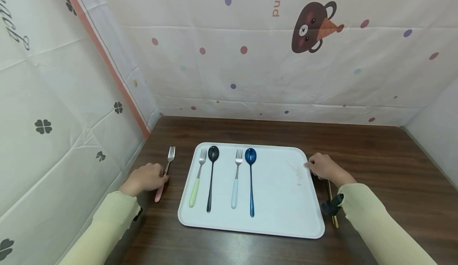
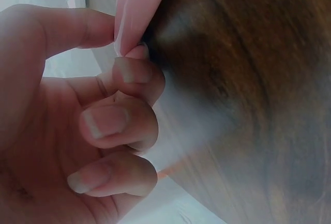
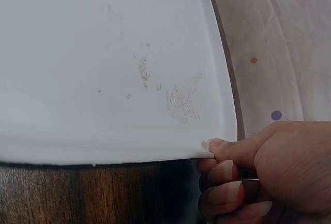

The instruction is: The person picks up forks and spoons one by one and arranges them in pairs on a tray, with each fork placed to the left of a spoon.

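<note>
At the left of the head view my left hand (image 1: 147, 177) pinches a fork with a pink handle (image 1: 159, 193), its tines pointing away from me. Thumb and index finger meet on the pink handle (image 2: 138, 8) in the left wrist view. A white tray (image 1: 282, 185) lies in the middle of the brown table. Its right rim is gripped by my right hand (image 1: 325, 166), with the thumb on top near the far corner and curled fingers below, as the right wrist view shows. Beneath the right wrist lies a gold utensil (image 1: 335, 222), mostly hidden.
On the tray lie a green-handled fork (image 1: 194, 192), a black spoon (image 1: 213, 153), a light-blue-handled fork (image 1: 234, 193) and a blue spoon (image 1: 251, 156). Brown smudges mark the tray's right side. Printed cloth (image 1: 200, 70) hangs along the table's back and left edges.
</note>
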The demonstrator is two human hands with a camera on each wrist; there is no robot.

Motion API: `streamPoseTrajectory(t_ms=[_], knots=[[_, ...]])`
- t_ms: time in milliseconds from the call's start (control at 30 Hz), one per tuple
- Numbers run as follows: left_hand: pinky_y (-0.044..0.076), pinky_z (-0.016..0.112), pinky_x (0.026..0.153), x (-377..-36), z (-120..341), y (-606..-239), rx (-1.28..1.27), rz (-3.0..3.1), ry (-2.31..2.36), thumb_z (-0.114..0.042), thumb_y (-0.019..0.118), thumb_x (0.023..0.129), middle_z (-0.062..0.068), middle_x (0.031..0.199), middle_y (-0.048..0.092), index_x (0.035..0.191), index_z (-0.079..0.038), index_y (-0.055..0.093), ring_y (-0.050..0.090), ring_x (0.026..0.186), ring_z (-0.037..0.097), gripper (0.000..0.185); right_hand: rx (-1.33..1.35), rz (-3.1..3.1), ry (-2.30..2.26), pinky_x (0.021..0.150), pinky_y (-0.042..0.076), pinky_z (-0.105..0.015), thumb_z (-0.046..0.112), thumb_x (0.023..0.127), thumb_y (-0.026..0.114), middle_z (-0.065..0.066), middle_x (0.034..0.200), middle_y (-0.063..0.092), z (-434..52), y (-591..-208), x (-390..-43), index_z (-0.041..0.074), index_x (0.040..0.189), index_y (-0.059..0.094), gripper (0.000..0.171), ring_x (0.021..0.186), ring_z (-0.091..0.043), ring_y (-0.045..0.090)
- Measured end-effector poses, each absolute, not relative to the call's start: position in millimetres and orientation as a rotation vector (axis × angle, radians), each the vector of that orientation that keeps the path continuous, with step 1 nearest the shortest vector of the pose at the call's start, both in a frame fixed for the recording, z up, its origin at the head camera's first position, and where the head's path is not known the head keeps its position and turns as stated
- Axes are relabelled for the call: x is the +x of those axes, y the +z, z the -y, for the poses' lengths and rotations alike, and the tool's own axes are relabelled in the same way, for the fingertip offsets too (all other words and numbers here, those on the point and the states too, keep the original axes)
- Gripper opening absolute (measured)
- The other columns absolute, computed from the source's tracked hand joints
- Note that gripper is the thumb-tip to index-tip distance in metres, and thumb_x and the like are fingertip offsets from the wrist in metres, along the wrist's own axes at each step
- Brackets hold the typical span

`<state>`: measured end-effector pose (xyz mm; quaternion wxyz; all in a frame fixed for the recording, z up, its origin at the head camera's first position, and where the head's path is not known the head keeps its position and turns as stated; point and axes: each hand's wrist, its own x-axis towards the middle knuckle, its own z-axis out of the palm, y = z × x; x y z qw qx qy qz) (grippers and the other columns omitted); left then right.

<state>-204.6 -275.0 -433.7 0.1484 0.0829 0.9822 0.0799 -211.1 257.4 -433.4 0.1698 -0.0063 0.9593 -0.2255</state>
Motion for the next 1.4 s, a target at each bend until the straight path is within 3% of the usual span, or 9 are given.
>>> streamPoseTrajectory(t_ms=[667,1400], knots=[[0.033,0.032,0.047,-204,257,-420,0.292,-2.844,0.237,-0.029,0.053,0.092,0.001,0.056,0.054,0.053,-0.017,0.058,0.046,0.053,0.016,0.040,0.004,-2.713,-0.657,0.053,0.038,-0.029,0.016,0.100,0.049,0.000,0.054,0.045,-258,-435,-213,0.005,0.071,0.055,0.031,0.050,-0.014,0.043],[0.033,0.029,0.047,-199,211,-405,0.380,-2.908,0.255,-0.027,0.058,0.089,0.002,0.057,0.050,0.064,-0.013,0.056,0.045,0.052,0.016,0.028,-0.032,-2.720,-0.610,0.052,0.038,-0.028,0.016,0.100,0.048,0.002,0.053,0.042,-256,-432,-213,0.005,0.069,0.053,0.033,0.047,-0.013,0.043]])
